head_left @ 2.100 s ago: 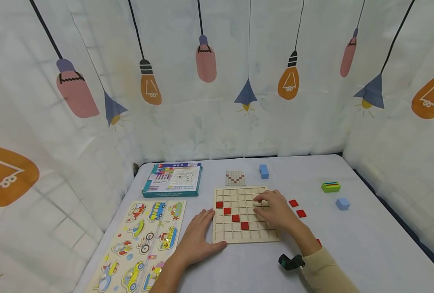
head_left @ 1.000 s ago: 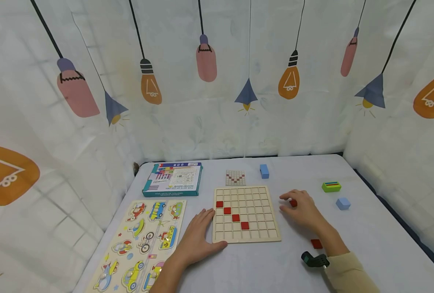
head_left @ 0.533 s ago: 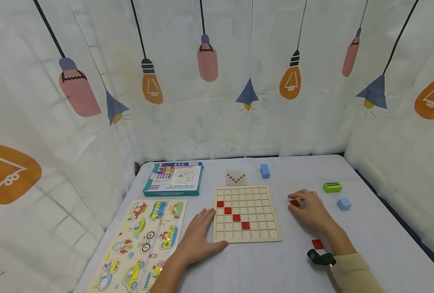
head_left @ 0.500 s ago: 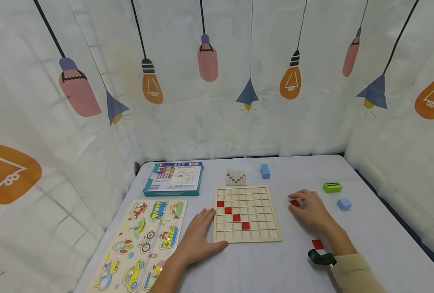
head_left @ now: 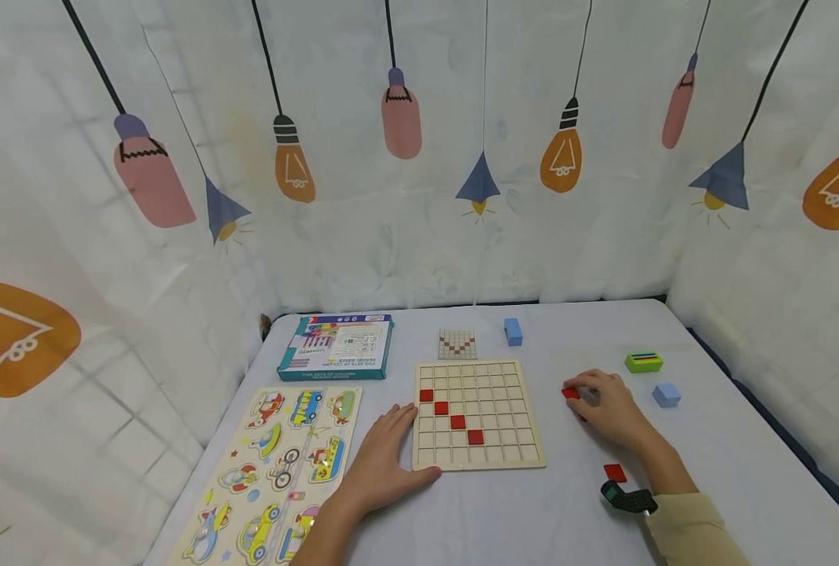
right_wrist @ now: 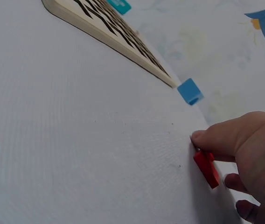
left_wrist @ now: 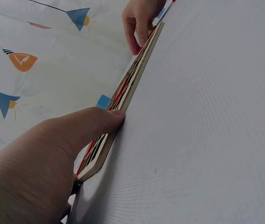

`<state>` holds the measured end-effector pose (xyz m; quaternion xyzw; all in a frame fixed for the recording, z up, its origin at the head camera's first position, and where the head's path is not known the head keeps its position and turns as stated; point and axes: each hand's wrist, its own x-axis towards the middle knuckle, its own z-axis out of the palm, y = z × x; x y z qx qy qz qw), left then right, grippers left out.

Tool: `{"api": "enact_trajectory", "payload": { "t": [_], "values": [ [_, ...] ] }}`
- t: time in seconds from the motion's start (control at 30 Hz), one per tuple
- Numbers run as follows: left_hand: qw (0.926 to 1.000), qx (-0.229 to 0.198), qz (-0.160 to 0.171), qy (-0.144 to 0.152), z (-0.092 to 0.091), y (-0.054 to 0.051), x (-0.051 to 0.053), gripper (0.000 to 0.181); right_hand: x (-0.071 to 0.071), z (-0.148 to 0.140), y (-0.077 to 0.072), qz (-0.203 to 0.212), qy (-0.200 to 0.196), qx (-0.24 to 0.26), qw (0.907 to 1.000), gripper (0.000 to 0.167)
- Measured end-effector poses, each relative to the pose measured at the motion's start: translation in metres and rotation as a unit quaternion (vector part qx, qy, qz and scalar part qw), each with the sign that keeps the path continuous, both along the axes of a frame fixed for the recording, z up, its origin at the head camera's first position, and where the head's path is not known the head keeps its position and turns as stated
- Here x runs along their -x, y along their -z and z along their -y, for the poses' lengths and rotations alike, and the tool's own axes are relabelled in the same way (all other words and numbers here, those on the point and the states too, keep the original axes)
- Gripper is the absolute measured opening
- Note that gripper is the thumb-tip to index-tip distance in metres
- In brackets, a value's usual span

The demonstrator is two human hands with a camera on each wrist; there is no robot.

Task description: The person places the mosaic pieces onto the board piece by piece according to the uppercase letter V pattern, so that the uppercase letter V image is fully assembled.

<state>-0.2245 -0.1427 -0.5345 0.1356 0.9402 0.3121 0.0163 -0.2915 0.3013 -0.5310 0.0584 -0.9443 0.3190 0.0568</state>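
Observation:
My left hand (head_left: 391, 460) rests along the left edge of a wooden grid board (head_left: 504, 448); its thumb lies against the front edge in the left wrist view. Several red square tiles (head_left: 458, 422) run diagonally across the board's left half. Right of the board, my right hand (head_left: 606, 405) pinches a red tile (head_left: 570, 392) low at the tablecloth, thumb and forefinger bent to it. A second tile (right_wrist: 206, 170) shows below the thumb in the right wrist view, mostly hidden from the head. Another loose red tile (head_left: 614, 472) lies nearer the wrist.
Behind the board lie a small pattern card (head_left: 457, 344) and a blue block (head_left: 513, 332). A green block (head_left: 643, 362) and a light blue block (head_left: 666, 395) sit right. At left are a boxed set (head_left: 334, 346) and a vehicle puzzle board (head_left: 259, 440).
My right hand has left the board's right side, moved right to the loose red tiles, and brought thumb and forefinger down onto one. My left hand keeps its place on the board.

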Motion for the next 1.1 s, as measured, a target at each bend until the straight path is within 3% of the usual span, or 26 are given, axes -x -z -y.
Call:
{"api": "enact_trajectory", "payload": {
  "t": [0.5,1.1],
  "values": [
    [1.0000,0.001,-0.004,0.003,0.001,0.002,0.001,0.116,-0.002,0.010,0.002,-0.012,0.013,0.000,0.9998,0.028],
    [1.0000,-0.001,0.002,0.001,0.000,0.001,0.001,0.116,-0.007,0.030,-0.004,-0.028,-0.036,-0.002,0.9990,0.024]
  ]
}}
